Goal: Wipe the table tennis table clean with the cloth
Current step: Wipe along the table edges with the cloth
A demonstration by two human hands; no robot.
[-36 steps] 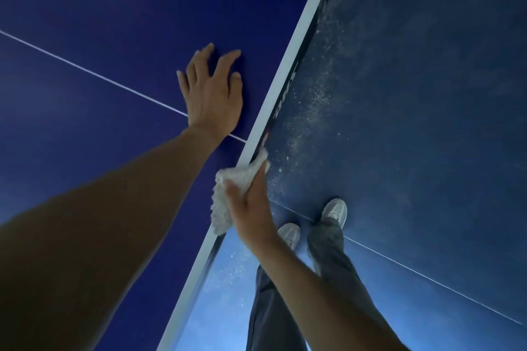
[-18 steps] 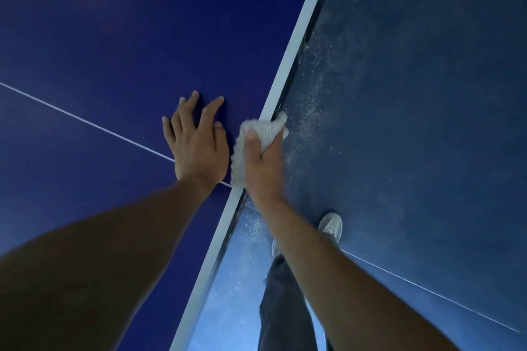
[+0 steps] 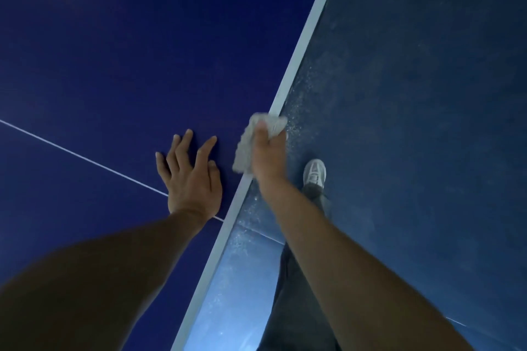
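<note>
The dark blue table tennis table (image 3: 114,51) fills the left of the view, with a thin white centre line running across it. Its white edge stripe (image 3: 310,25) runs diagonally from top right to bottom centre. My right hand (image 3: 269,157) grips a crumpled white cloth (image 3: 256,134) and presses it over the table's edge. My left hand (image 3: 191,179) lies flat on the tabletop just left of the cloth, fingers spread, holding nothing.
To the right of the edge is a blue floor (image 3: 413,122) with pale dust specks scattered along the table's side. My leg in dark trousers and a white shoe (image 3: 314,172) stand on it close to the table. A thin white floor line crosses near my leg.
My right hand has slid the cloth forward along the table's edge, away from me. The left hand stays flat on the top, and the view has shifted forward with the motion.
</note>
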